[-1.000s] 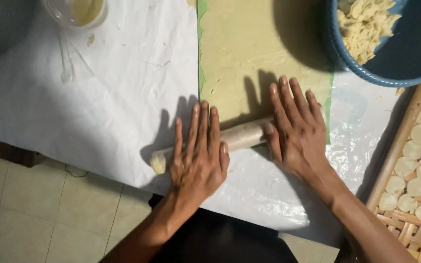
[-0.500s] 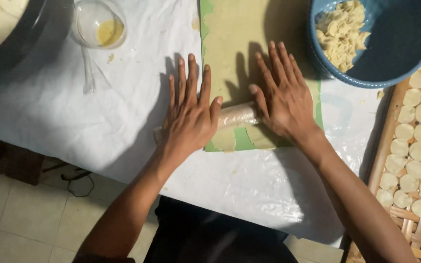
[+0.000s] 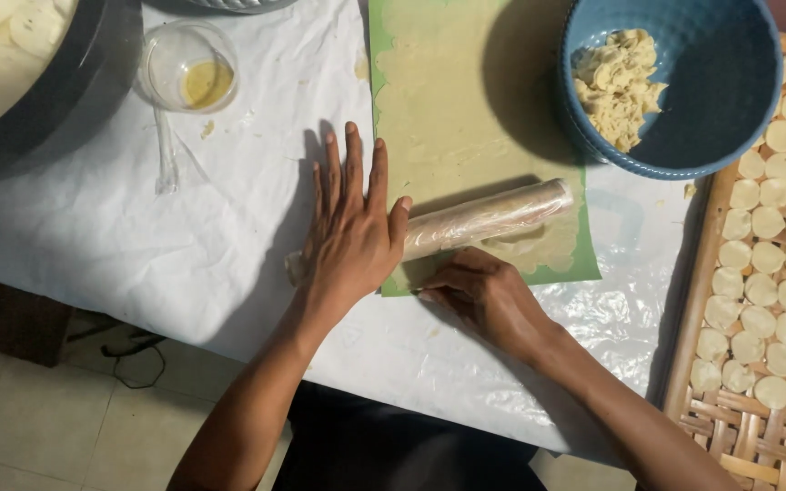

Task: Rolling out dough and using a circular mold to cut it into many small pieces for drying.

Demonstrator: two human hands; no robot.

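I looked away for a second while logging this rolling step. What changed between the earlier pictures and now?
The right hand came off the rolling pin and now pinches the near edge of the green sheet. The left hand slid to the pin's left end and lies flat there. The dough sheet, blue bowl and tray of rounds stayed in place.

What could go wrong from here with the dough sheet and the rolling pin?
1. The left hand alone rests on one end of the plastic-wrapped rolling pin; uneven pressure could thin the dough sheet unevenly.
2. The right hand pinches the near edge of the green mat, where the dough looks ragged and may tear.
3. The blue bowl stands close beside the mat; a skewed pin might knock it.
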